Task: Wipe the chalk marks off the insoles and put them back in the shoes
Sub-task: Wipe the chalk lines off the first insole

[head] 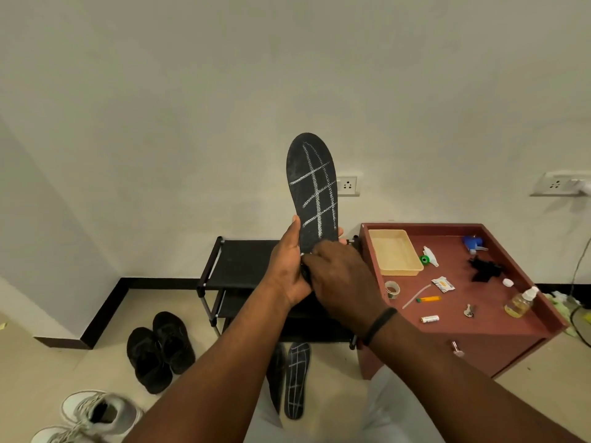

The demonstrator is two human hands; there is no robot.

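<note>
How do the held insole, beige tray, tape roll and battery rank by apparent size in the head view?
1. held insole, though it's nearest the camera
2. beige tray
3. tape roll
4. battery, close to the tape roll, so unsure

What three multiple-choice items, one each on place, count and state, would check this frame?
1. Where do the black shoes sit?
A. on the floor, left of the rack
B. in the tray
C. on the red cabinet

2. How many wall sockets show?
A. none
B. two
C. five

3. What state is the raised insole in?
A. wiped clean
B. chalk lines on it
C. inside a shoe

Answers: 1 A, the pair lies on the tiles beside the black rack. 2 B, one socket behind the insole, another far right. 3 B, a white grid crosses it while the left hand and right hand hold its heel.
</note>
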